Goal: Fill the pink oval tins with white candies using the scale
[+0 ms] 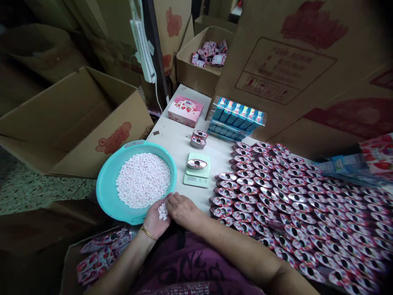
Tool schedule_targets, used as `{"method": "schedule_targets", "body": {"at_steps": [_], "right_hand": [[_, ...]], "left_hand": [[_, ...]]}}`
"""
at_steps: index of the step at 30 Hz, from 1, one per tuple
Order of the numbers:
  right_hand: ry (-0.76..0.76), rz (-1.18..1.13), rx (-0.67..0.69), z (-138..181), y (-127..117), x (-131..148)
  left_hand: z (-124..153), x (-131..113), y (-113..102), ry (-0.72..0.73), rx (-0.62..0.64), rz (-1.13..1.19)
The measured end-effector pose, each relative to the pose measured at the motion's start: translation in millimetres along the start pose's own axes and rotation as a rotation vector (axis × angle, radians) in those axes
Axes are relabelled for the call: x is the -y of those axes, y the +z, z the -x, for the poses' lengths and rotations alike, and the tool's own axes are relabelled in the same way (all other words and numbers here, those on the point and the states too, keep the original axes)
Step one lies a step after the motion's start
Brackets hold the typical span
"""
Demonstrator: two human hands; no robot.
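Observation:
My left hand is cupped palm up, just in front of a turquoise basin. In its palm lies a small heap of white candies. My right hand is closed against the fingers of the left, and whatever is between its fingertips is hidden. Many more of the same pale tablets fill the basin's bottom. Beyond my hands is a light green digital scale, with an oval candy container on its plate, a dark hole in its top.
Two more oval containers stand behind the scale, near a pink strawberry box and blue packs in clear plastic. Rows of containers cover the table's right side. Cardboard boxes flank the table; one behind holds pink packets.

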State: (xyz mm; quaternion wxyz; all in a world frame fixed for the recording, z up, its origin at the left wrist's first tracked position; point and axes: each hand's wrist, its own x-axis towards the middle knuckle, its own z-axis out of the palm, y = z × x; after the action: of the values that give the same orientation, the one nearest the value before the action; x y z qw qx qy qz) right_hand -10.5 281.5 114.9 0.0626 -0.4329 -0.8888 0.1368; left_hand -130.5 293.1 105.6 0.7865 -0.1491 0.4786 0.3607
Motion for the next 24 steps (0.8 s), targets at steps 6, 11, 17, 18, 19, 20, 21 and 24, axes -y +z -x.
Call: {"method": "schedule_targets", "body": {"at_steps": [6, 11, 17, 18, 19, 20, 21, 24], "right_hand": [[0.006, -0.058, 0.010, 0, -7, -5], [0.001, -0.158, -0.027, 11, -11, -19], [0.090, -0.371, -0.207, 20, -6, -52], [0.155, -0.424, -0.266, 19, -7, -62], [0.234, -0.468, -0.325, 17, -9, -73], [0.321, -0.498, -0.375, 14, -10, -85], [0.406, -0.508, -0.408, 11, -11, -97], [0.557, -0.455, -0.393, 2, -11, -130]], "left_hand": [[-2, -2, 4, -0.037, 0.006, -0.045], [-3, 1, 13, -0.026, 0.046, -0.020], [-17, 6, 37, -0.008, 0.120, -0.024], [-20, 5, 43, 0.003, 0.131, -0.026], [-23, 4, 49, 0.008, 0.148, -0.028], [-26, 3, 53, 0.008, 0.173, -0.032], [-28, 1, 57, 0.003, 0.201, -0.036], [-30, -5, 60, -0.014, 0.260, -0.042]]}}
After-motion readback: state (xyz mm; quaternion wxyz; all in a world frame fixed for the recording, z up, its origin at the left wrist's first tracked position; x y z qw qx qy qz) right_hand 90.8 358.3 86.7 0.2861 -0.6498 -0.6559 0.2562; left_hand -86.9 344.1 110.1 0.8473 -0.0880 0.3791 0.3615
